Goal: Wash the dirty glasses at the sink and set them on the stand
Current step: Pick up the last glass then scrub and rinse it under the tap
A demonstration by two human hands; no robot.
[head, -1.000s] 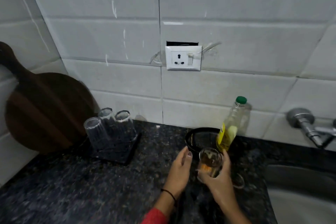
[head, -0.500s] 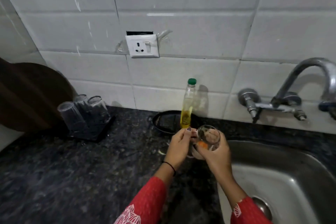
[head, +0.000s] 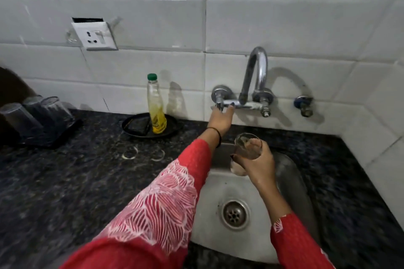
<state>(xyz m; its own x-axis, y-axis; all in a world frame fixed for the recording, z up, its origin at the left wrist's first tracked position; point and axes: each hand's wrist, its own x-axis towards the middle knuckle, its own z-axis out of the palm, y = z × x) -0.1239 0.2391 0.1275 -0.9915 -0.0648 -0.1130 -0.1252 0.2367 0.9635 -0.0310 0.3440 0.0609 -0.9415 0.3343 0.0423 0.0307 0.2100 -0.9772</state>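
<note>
My right hand (head: 258, 164) grips a dirty clear glass (head: 246, 147) and holds it over the steel sink (head: 290, 181), below the tap spout (head: 258, 67). My left hand (head: 220, 117) reaches up to the tap's left valve handle (head: 218, 99), fingers curled on it. No water shows from the spout. At the far left a black stand (head: 52, 135) carries three glasses (head: 32, 113) set upside down.
A black plate (head: 133, 125) with a dark sponge and a bottle of yellow liquid (head: 156, 107) with a green cap stands on the dark granite counter (head: 76, 181). Two wet ring marks lie near the sink. A socket (head: 94, 36) is on the tiled wall. The drain (head: 235, 214) sits mid-sink.
The view swung right to the sink. My right hand carried the glass from the counter over the sink. My left hand left the glass and reached up to the tap's left valve.
</note>
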